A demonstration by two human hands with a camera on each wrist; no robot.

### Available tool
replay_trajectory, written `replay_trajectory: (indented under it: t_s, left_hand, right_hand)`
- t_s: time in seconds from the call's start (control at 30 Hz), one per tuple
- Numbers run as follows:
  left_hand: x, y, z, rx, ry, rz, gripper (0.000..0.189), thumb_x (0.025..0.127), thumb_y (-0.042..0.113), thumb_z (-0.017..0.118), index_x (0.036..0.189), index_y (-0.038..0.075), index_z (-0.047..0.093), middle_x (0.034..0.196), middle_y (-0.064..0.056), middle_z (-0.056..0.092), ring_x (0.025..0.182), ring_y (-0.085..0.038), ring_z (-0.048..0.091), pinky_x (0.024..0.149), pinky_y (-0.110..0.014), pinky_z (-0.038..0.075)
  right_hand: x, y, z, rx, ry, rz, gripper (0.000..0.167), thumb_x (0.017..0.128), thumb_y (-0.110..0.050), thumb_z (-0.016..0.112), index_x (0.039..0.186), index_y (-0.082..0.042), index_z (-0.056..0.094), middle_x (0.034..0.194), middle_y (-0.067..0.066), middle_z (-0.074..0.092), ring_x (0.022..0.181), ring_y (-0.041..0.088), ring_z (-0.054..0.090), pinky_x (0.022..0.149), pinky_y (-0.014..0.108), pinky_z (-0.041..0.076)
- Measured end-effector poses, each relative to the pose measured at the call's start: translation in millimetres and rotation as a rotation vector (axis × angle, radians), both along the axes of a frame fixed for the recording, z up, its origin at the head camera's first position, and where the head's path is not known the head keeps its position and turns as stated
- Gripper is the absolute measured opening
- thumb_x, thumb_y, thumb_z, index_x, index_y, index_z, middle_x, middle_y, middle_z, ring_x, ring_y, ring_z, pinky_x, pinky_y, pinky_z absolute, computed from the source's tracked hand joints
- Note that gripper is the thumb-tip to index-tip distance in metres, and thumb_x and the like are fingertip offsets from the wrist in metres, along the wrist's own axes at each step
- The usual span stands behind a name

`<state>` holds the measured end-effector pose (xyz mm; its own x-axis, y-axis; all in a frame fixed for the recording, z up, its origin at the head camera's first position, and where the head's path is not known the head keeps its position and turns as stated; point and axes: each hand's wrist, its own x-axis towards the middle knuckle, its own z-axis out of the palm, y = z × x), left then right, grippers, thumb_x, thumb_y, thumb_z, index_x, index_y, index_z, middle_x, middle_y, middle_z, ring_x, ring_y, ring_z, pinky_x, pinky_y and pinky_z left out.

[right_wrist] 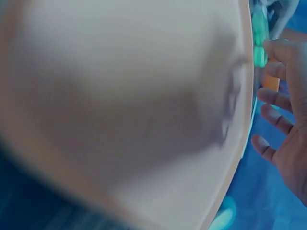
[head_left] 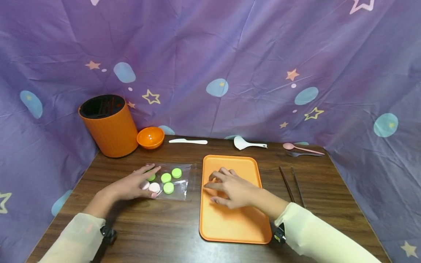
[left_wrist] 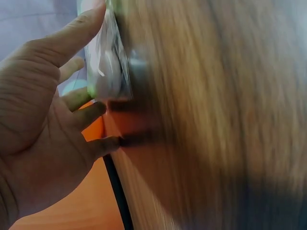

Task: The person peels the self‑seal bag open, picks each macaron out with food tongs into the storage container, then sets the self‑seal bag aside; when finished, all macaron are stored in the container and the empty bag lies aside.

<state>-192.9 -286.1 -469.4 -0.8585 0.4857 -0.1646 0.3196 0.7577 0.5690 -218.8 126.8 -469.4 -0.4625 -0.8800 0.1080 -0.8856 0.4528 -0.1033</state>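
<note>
zero items are gripped by left hand [head_left: 131, 184], spread at clear bag [head_left: 180, 188], centre-left of frame, or half-open right hand [head_left: 235, 188] above tray [head_left: 230, 228]; discs [head_left: 166, 178] could be shifted by one-edge lifting.

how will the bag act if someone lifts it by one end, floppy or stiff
The bag will probably sag, since its clear film looks thin and wrinkled. Its weight may shift, as the green discs and white discs inside look like separate pieces. Pushed, it might slide fairly easily, given the table's smooth sheen.
</note>
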Motion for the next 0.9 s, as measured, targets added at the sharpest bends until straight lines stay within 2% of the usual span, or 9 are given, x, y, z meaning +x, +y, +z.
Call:
replay_trajectory:
  t_s: [0.2,0.4,0.53,0.7,0.8,0.9]
  left_hand:
    - [-3.9,-11.9,0.2,-0.018,-0.033,0.015,0.108,0.091,0.044,0.09,0.174,0.007,0.032,0.178,-0.036,0.025,0.163,-0.064,0.021,0.126,-0.084,0.022]
    - [-6.0,-22.9,-0.9,-0.049,-0.055,0.031,0.111,0.09,0.046,0.09,0.174,0.006,0.031,0.178,-0.035,0.024,0.165,-0.063,0.016,0.127,-0.084,0.018]
    - [-5.7,-26.5,-2.9,-0.067,-0.03,0.011,0.107,0.09,0.046,0.09,0.173,0.007,0.035,0.178,-0.033,0.028,0.164,-0.064,0.017,0.126,-0.086,0.019]
    - [-4.2,-27.6,-3.1,-0.083,-0.014,-0.007,0.1,0.091,0.05,0.086,0.172,0.015,0.04,0.179,-0.03,0.03,0.164,-0.064,0.019,0.125,-0.086,0.022]
    - [-4.6,-31.9,-6.9,-0.055,0.02,-0.031,0.096,0.091,0.055,0.084,0.171,0.019,0.043,0.178,-0.03,0.032,0.162,-0.066,0.02,0.123,-0.088,0.024]
    - [-7.9,-39.5,-18.6,-0.019,0.083,-0.066,0.092,0.092,0.061,0.081,0.171,0.03,0.045,0.177,-0.03,0.035,0.159,-0.07,0.023,0.118,-0.091,0.025]
  right_hand:
    - [0.2,32,2.4,-0.044,-0.014,-0.057,0.044,0.105,-0.042,0.076,0.144,-0.023,0.074,0.138,0.003,0.065,0.12,0.025,0.058,0.093,0.043,0.05]
    - [3.1,61,2.9,-0.059,-0.008,-0.101,0.044,0.104,-0.039,0.078,0.144,-0.021,0.074,0.137,0.004,0.065,0.117,0.025,0.057,0.089,0.041,0.046]
    - [5.7,80,1.2,-0.077,0.002,-0.151,0.043,0.101,-0.036,0.081,0.141,-0.021,0.076,0.135,0.001,0.066,0.116,0.024,0.057,0.086,0.037,0.042]
    - [11.5,106,0.5,-0.109,0.015,-0.205,0.044,0.098,-0.035,0.084,0.14,-0.021,0.077,0.131,-0.001,0.067,0.114,0.024,0.057,0.085,0.036,0.04]
    - [15.1,123,-1.0,-0.116,0.015,-0.243,0.044,0.098,-0.034,0.085,0.14,-0.021,0.077,0.131,-0.001,0.067,0.113,0.022,0.056,0.085,0.041,0.045]
    - [18.6,141,-2.3,-0.117,0.018,-0.295,0.045,0.098,-0.033,0.086,0.14,-0.019,0.077,0.13,-0.001,0.067,0.115,0.023,0.058,0.089,0.052,0.053]
